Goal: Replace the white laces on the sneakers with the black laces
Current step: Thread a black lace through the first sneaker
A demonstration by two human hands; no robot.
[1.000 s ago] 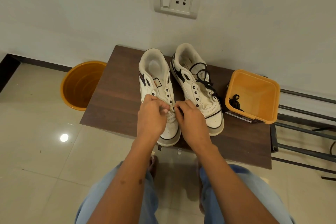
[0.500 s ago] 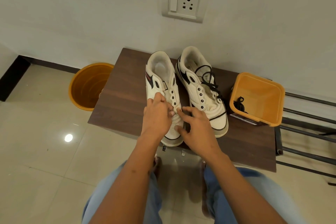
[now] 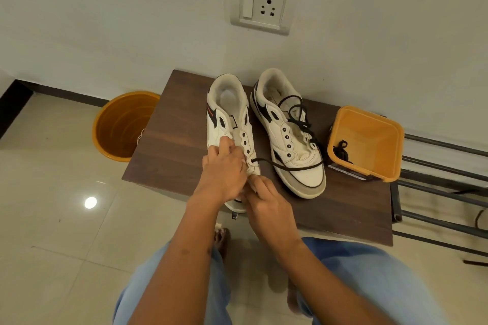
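Table (image 3: 169, 150) of dark brown wood stands against a pale wall, and a white switch plate with a socket (image 3: 262, 5) is fixed on the wall above it. The floor has shiny cream tiles. On the floor, left of the table, stands a round orange bucket (image 3: 120, 126). At the right edge of the table sits a square orange tub (image 3: 369, 140) with a small bundle of black lace (image 3: 342, 149) inside it. Right of the table there is a dark metal rack (image 3: 443, 192).

Two white sneakers with black trim stand side by side on the table, toes pointing to the near edge. The right sneaker (image 3: 290, 134) has a black lace (image 3: 298, 116) loosely threaded through its far eyelets, with loops lying over the tongue. The left sneaker (image 3: 232, 124) is near the middle of the table; most of its eyelets are empty. A black lace end (image 3: 280, 165) comes out of one eyelet near its toe and runs to the right, across the toe of the right sneaker.

The left hand (image 3: 224, 171) lies over the front of the left sneaker, its fingers curled and gripping the shoe's upper. The right hand (image 3: 266, 200) is just beside it at the toe, with fingers bent together in a pinch; what they pinch is hidden, so I cannot tell it. Blue trouser legs and bare feet show below.
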